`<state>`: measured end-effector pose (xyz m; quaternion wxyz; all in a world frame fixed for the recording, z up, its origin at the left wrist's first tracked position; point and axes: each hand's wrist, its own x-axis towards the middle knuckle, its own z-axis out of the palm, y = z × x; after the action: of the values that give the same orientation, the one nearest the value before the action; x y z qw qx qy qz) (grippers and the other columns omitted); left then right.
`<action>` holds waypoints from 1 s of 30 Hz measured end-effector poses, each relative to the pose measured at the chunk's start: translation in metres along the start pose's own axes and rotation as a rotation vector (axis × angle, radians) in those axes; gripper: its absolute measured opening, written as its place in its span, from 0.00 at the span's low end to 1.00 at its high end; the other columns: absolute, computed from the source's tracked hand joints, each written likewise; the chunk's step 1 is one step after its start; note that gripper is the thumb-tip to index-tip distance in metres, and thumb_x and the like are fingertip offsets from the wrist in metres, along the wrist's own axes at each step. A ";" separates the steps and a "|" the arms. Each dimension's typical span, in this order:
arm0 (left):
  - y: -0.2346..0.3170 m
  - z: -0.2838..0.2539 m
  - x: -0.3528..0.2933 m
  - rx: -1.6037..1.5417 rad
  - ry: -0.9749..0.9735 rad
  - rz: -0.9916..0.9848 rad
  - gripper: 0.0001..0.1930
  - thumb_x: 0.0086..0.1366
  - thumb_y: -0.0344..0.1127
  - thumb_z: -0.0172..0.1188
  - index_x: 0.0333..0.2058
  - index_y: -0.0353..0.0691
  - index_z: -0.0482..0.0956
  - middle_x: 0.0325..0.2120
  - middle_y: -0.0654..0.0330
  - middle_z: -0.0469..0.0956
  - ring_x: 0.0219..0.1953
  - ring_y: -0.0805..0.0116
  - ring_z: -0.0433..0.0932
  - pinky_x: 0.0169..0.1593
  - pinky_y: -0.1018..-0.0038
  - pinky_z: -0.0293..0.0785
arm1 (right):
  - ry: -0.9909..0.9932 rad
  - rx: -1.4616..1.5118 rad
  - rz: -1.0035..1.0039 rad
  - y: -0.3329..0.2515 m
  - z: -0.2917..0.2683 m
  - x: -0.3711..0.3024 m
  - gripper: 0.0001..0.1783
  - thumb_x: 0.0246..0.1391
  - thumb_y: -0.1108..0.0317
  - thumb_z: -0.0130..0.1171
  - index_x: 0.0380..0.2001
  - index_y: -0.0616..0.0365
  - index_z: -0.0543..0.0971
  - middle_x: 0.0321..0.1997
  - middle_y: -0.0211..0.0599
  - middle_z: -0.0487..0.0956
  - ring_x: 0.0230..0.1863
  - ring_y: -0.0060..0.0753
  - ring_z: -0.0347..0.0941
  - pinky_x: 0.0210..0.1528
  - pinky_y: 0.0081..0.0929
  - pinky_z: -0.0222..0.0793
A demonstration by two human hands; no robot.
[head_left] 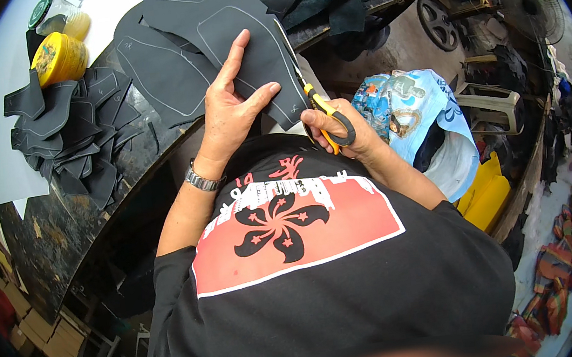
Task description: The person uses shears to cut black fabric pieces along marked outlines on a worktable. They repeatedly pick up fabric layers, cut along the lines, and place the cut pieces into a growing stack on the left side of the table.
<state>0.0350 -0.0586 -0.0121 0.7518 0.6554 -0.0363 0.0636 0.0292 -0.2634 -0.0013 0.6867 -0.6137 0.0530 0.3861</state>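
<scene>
My right hand (347, 129) is closed round the yellow-and-black handles of a pair of scissors (320, 102). Their blades point away from me and lie along the right edge of a dark grey sheet (241, 35), which looks like leather or a similar material. Pale outlines of shapes are drawn on this sheet. My left hand (235, 106) lies on it, thumb and forefinger spread apart, the other fingers folded under. Another marked dark sheet (165, 76) lies beneath to the left. Whether the blades are parted is hard to tell.
At left, cut dark pieces (75, 125) are heaped on the worn table (60, 239), beside a yellow tub (60, 57) and a clear jar (71, 23). To my right are a light blue printed bag (418, 103), a stool (493, 104) and a standing fan (529, 6).
</scene>
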 end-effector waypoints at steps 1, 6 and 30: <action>0.001 -0.001 0.001 0.020 0.002 0.004 0.38 0.53 0.23 0.67 0.63 0.32 0.61 0.60 0.51 0.66 0.59 0.68 0.68 0.61 0.74 0.65 | 0.005 -0.021 0.009 -0.001 -0.001 0.000 0.25 0.52 0.51 0.66 0.14 0.57 0.71 0.11 0.27 0.68 0.10 0.18 0.63 0.13 0.15 0.55; 0.008 -0.021 0.018 -0.088 0.098 -0.032 0.35 0.53 0.24 0.68 0.61 0.33 0.65 0.56 0.53 0.71 0.55 0.69 0.72 0.58 0.75 0.67 | -0.070 -0.090 0.057 -0.008 -0.006 -0.004 0.24 0.51 0.51 0.67 0.15 0.57 0.72 0.11 0.29 0.69 0.11 0.18 0.65 0.13 0.15 0.57; 0.013 -0.029 0.014 0.242 0.037 0.099 0.42 0.51 0.25 0.68 0.64 0.33 0.58 0.63 0.49 0.62 0.64 0.65 0.63 0.65 0.72 0.59 | -0.055 -0.183 0.073 -0.009 -0.005 -0.006 0.20 0.49 0.55 0.68 0.20 0.59 0.74 0.15 0.28 0.71 0.13 0.16 0.66 0.14 0.14 0.59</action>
<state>0.0457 -0.0275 -0.0010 0.6635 0.7375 -0.0470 0.1166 0.0324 -0.2699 0.0081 0.6142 -0.6608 0.0208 0.4309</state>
